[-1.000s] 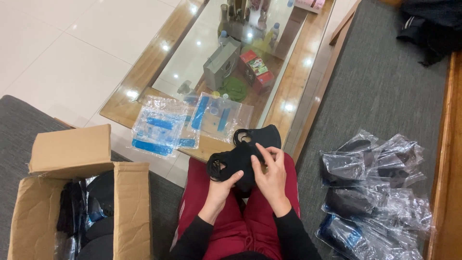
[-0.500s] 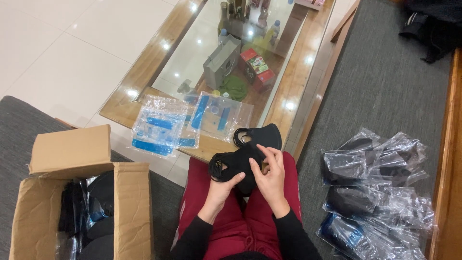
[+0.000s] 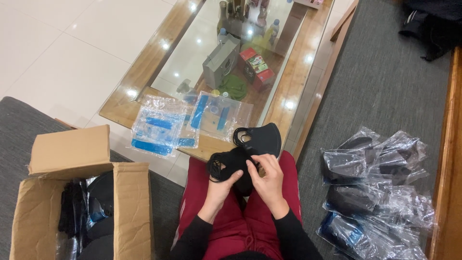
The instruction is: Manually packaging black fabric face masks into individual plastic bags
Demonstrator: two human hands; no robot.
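While you sit by the table, your left hand and right hand both pinch black masks over your red lap. Clear bags lie on the table. Left of it sits a cardboard box; right, packed masks.

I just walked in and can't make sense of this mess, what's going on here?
A seated person in red trousers holds a black face mask over their lap with both hands, left hand and right hand. A second black mask lies just beyond, at the edge of the glass-topped table, beside empty clear bags with blue strips. An open cardboard box with dark items sits on their left; a pile of bagged masks lies on their right.
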